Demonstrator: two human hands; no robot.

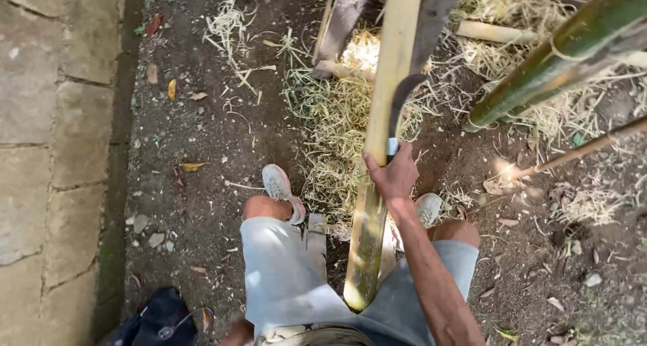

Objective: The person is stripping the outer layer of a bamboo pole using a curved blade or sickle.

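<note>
One hand, my right hand (394, 177), is gripping a curved knife (399, 106) tight against the bamboo pole (377, 150) leaning across my lap; I'm shaving it, and the next stroke likely needs steady downward pressure; my left hand isn't showing

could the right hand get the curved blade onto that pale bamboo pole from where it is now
Probably yes. The right hand grips the curved blade, which already lies against the pale bamboo pole, with nothing between them. The left hand is out of view.
</note>
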